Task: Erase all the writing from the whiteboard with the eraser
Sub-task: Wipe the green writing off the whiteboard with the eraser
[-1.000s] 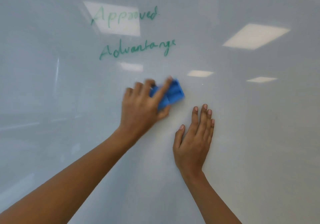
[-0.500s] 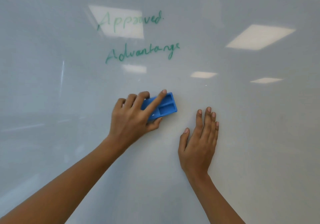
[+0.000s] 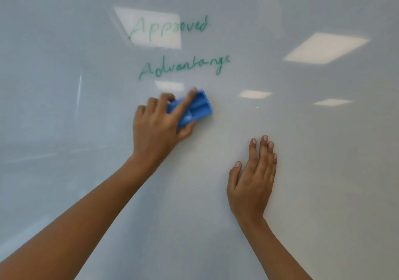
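Two green words remained on the whiteboard [image 3: 302,171]: "Approved" [image 3: 170,29] in the upper middle of the frame, partly over a reflected ceiling light, and "Advantange" [image 3: 183,69] directly beneath it. No other writing was visible.

Left hand [image 3: 159,124] was clenched around the blue eraser [image 3: 194,109], index finger laid across its back, thumb under the lower edge. Slight blur on hand and eraser. The eraser looked pressed to the board, just below "Advantange" and under the middle of that word, not yet touching the ink. Its long axis was tilted, rising toward the upper right of the frame, roughly along the slant of the handwriting.

Right hand [image 3: 252,182] lay flat on the board, fingers together and extended, holding nothing, lower right of the eraser and well apart from both words.

Judgement: the remaining writing sat straight above the grip, so the left hand was the nearer one. A short upward shift followed by sideways strokes would probably cover "Advantange" first, then "Approved".
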